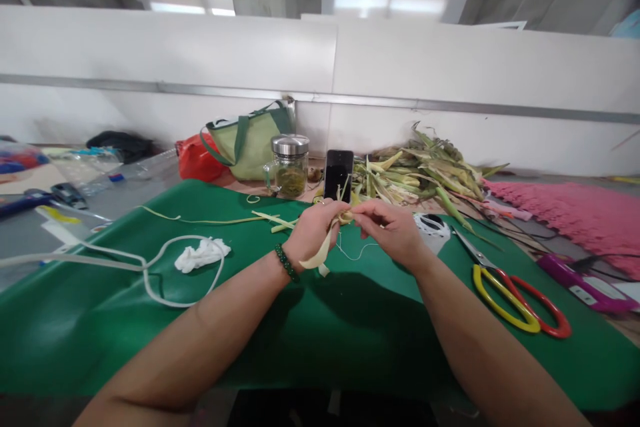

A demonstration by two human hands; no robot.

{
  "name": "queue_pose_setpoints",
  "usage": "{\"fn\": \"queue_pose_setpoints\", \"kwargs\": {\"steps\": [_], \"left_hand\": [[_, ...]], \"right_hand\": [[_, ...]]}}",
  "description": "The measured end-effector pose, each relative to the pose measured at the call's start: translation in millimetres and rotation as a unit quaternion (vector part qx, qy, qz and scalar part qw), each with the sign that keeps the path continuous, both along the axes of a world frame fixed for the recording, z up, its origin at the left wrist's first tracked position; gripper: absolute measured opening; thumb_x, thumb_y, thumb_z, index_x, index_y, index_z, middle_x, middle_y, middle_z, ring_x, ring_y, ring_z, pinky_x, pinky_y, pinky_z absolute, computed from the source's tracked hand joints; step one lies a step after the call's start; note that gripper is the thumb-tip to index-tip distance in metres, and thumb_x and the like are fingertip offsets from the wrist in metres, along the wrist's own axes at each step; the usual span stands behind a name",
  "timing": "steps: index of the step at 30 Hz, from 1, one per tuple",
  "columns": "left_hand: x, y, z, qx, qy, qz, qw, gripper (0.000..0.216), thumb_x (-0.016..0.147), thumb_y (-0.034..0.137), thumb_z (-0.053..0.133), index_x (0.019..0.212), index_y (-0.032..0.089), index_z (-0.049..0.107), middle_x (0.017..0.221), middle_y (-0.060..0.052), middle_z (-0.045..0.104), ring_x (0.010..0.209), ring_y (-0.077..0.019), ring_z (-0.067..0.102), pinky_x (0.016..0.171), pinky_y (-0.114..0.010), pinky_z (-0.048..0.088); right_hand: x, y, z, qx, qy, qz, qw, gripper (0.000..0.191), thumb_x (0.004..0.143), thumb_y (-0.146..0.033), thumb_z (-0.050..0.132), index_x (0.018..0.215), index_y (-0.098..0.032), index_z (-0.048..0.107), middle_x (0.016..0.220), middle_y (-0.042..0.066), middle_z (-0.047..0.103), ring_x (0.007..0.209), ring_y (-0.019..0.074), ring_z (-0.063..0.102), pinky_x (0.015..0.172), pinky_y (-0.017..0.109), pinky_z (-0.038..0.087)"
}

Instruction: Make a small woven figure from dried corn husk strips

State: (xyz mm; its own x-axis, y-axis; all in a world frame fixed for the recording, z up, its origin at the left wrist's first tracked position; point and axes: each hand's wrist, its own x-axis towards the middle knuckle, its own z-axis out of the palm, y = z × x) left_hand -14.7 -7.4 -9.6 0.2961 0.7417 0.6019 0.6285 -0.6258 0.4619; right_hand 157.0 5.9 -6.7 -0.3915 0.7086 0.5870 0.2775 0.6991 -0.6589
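1. Head view: both hands meet above the green bench.
2. Left hand and right hand pinch a pale leaf strip between them.
3. Its loose end hangs below the left hand.

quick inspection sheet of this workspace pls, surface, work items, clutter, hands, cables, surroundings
surface: green mat covering the table, with loose leaf strips lying on it
job's things: pale leaf strip held between both hands, white thread hanging from it; pile of green leaves behind
clutter: scissors, glass jar, phone propped upright, crumpled tissue, green bag, pink knitted piece
hands: left hand and right hand both pinch the strip
cables: white cord looped on the mat
surroundings: white partition wall, windows above
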Motion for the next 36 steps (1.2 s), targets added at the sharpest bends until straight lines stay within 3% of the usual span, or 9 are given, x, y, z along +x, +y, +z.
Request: {"fn": "queue_pose_setpoints", "kwargs": {"steps": [5, 10, 15, 22, 26, 29, 32, 34, 36], "left_hand": [[-3, 1, -0.1, 0.004, 0.037, 0.021, 0.999, 0.038, 0.075, 0.004, 0.047, 0.106, 0.016, 0.066, 0.086, -0.006, 0.068, 0.078, -0.0190, 0.062, 0.074, -0.029, 0.047], [-1, 1, -4.1, 0.042, 0.034, 0.017, 0.998, 0.031, 0.079, 0.007, 0.049, 0.104, 0.017, 0.065, 0.088, -0.006, 0.069, 0.078, -0.0187, 0.063, 0.073, -0.030, 0.049], [0, 2, -6.3, 0.060, 0.040, 0.011, 0.997, 0.029, 0.080, 0.006, 0.049, 0.100, 0.014, 0.066, 0.083, -0.007, 0.068, 0.077, -0.0184, 0.063, 0.072, -0.029, 0.049], [-1, 1, -7.2, 0.047, 0.013, -0.001, 0.999, 0.035, 0.076, 0.001, 0.049, 0.101, 0.019, 0.066, 0.065, 0.001, 0.063, 0.064, -0.0143, 0.058, 0.064, -0.025, 0.047], [-3, 7, -7.2, 0.036, -0.044, -0.048, 0.997, 0.030, 0.075, 0.007, 0.050, 0.096, 0.018, 0.068, 0.081, -0.004, 0.069, 0.076, -0.0161, 0.063, 0.073, -0.028, 0.049], [-9, 9, -2.3, -0.020, -0.064, -0.133, 0.989, 0.043, 0.069, 0.008, 0.053, 0.110, 0.017, 0.063, 0.106, -0.010, 0.067, 0.096, -0.0213, 0.062, 0.086, -0.035, 0.048], [-21, 12, 4.4, -0.174, -0.100, -0.273, 0.941, 0.065, 0.065, 0.011, 0.059, 0.130, 0.019, 0.052, 0.124, -0.013, 0.060, 0.114, -0.0272, 0.055, 0.094, -0.040, 0.045], [-29, 14, 8.6, -0.299, -0.136, -0.353, 0.876, 0.071, 0.065, 0.015, 0.063, 0.134, 0.023, 0.047, 0.127, -0.012, 0.058, 0.116, -0.0295, 0.054, 0.093, -0.041, 0.046], [-33, 15, 11.4, -0.367, -0.203, -0.392, 0.819, 0.070, 0.066, 0.020, 0.067, 0.134, 0.025, 0.049, 0.132, -0.012, 0.055, 0.115, -0.0307, 0.056, 0.093, -0.042, 0.046]], "right_hand": [[2, -5, 0.9, 0.044, 0.002, -0.034, 0.998, 0.011, 0.084, -0.030, 0.053, 0.092, -0.022, 0.056, 0.060, -0.003, 0.051, 0.049, 0.0120, 0.046, 0.049, 0.026, 0.038], [0, 0, 1.2, 0.053, -0.098, -0.105, 0.988, 0.023, 0.084, -0.041, 0.052, 0.075, -0.020, 0.051, 0.059, -0.002, 0.050, 0.051, 0.0115, 0.043, 0.051, 0.024, 0.032], [-2, 4, -1.7, 0.101, -0.167, -0.112, 0.974, 0.031, 0.089, -0.037, 0.044, 0.063, -0.020, 0.047, 0.056, -0.002, 0.048, 0.052, 0.0118, 0.042, 0.052, 0.024, 0.028], [1, 2, -2.7, 0.169, -0.156, -0.100, 0.968, 0.030, 0.083, -0.027, 0.046, 0.056, -0.020, 0.038, 0.049, -0.004, 0.040, 0.045, 0.0089, 0.033, 0.048, 0.023, 0.023], [1, 4, -2.9, 0.174, -0.144, -0.096, 0.969, 0.029, 0.085, -0.027, 0.047, 0.057, -0.019, 0.043, 0.050, -0.004, 0.043, 0.045, 0.0087, 0.036, 0.048, 0.022, 0.026], [1, 6, -3.0, 0.172, -0.144, -0.106, 0.969, 0.026, 0.087, -0.029, 0.048, 0.063, -0.019, 0.051, 0.054, -0.003, 0.050, 0.049, 0.0102, 0.043, 0.050, 0.022, 0.029], [5, 9, -1.7, 0.173, -0.136, -0.122, 0.968, 0.026, 0.088, -0.029, 0.048, 0.065, -0.020, 0.052, 0.059, -0.001, 0.055, 0.053, 0.0115, 0.047, 0.052, 0.023, 0.032], [7, 11, -0.2, 0.176, -0.128, -0.132, 0.967, 0.025, 0.089, -0.029, 0.048, 0.066, -0.020, 0.052, 0.060, -0.001, 0.056, 0.054, 0.0122, 0.049, 0.053, 0.023, 0.034], [8, 11, 0.7, 0.185, -0.117, -0.139, 0.966, 0.023, 0.090, -0.029, 0.048, 0.069, -0.020, 0.053, 0.061, 0.000, 0.058, 0.057, 0.0131, 0.051, 0.055, 0.024, 0.035]]}}
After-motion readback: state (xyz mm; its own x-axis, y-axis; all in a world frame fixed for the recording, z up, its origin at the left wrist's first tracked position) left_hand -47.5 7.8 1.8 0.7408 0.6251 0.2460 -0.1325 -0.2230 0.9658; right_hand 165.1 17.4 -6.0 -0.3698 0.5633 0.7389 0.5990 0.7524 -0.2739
